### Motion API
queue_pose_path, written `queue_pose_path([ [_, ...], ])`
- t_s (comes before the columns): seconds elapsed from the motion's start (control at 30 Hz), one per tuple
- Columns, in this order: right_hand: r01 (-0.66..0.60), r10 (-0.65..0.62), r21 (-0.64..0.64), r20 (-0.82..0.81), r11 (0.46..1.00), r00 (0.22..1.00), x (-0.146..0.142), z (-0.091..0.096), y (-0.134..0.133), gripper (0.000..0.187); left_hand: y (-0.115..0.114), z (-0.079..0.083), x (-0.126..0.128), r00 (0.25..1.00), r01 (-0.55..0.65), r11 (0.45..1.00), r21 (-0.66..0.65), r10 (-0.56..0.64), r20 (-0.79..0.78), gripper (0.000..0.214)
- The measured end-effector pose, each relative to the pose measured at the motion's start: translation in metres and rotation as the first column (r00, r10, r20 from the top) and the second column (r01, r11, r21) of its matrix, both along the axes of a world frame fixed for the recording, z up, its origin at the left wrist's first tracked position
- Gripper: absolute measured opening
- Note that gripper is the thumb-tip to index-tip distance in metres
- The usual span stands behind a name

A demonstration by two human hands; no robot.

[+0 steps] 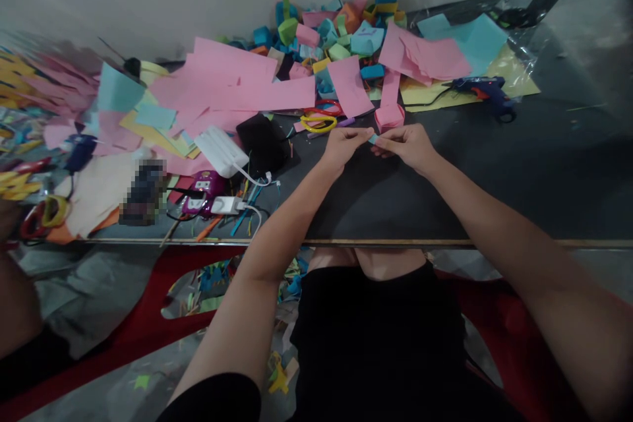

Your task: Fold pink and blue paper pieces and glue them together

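My left hand [345,146] and my right hand [406,145] meet over the dark table [494,171], both pinched on a small light-blue paper strip [372,138] held between their fingertips. Just beyond the hands lies a folded pink paper piece [390,117]. Yellow-handled scissors [319,122] and red-handled scissors [329,107] rest to the left of it. Pink paper sheets [237,82] spread across the table's back left.
A heap of folded coloured paper boxes [341,26] sits at the back by the wall. A blue glue gun [482,89] lies at right on yellow paper. A white power bank [218,150], black pouch [261,144] and cables are at left. Red stool [148,316] below.
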State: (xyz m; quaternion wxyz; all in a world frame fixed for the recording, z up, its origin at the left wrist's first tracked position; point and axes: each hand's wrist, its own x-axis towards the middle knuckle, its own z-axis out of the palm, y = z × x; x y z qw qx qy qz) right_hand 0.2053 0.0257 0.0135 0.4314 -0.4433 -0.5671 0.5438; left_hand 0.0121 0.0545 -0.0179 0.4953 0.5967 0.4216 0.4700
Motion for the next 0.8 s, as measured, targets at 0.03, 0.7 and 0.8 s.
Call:
queue_pose_path([
  [0.03, 0.000, 0.000, 0.000, 0.000, 1.000, 1.000, 0.000, 0.001, 0.000, 0.048, 0.001, 0.000, -0.001, 1.000, 0.005, 1.000, -0.019, -0.005, 0.002, 0.028],
  [0.7, -0.062, 0.025, -0.228, -0.159, 0.972, 0.987, 0.002, 0.013, 0.001, 0.030, 0.003, 0.004, -0.005, 0.978, 0.183, 0.928, 0.324, -0.138, -0.158, 0.044],
  [0.8, -0.046, 0.009, -0.232, -0.160, 0.972, 0.987, 0.001, 0.014, -0.001, 0.027, 0.001, 0.008, -0.003, 0.978, 0.155, 0.933, 0.324, -0.099, -0.182, 0.042],
])
